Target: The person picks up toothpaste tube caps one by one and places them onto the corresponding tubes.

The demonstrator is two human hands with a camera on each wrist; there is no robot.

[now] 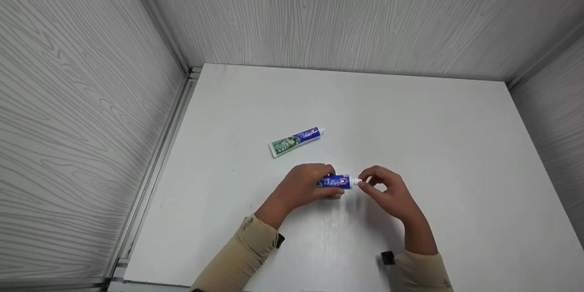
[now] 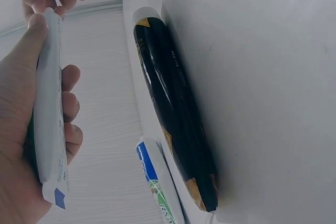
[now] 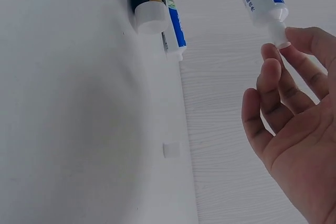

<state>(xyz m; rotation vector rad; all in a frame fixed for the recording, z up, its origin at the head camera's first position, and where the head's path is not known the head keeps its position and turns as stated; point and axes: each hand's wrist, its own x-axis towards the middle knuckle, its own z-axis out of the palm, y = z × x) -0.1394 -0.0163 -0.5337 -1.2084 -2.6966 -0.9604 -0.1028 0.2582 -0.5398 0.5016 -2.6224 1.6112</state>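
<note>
My left hand [image 1: 305,185] grips a blue-and-white toothpaste tube [image 1: 335,181] round its body, its capped end towards the right. In the left wrist view the tube's white back and flat crimped end show past the palm. My right hand [image 1: 388,191] pinches the tube's white cap [image 3: 278,32] between thumb and fingertips. Below the held tube, a black tube with gold marks [image 2: 170,103] and a white cap lies on the table; the left hand mostly hides it in the head view. A second toothpaste tube [image 1: 295,141], green and blue, lies farther back.
Both hands work over a white table [image 1: 456,146]. Pale wood-grain panels [image 1: 319,18] rise behind it and on both sides, with a metal rail along the left edge. A small white piece [image 3: 171,150] shows on the table in the right wrist view.
</note>
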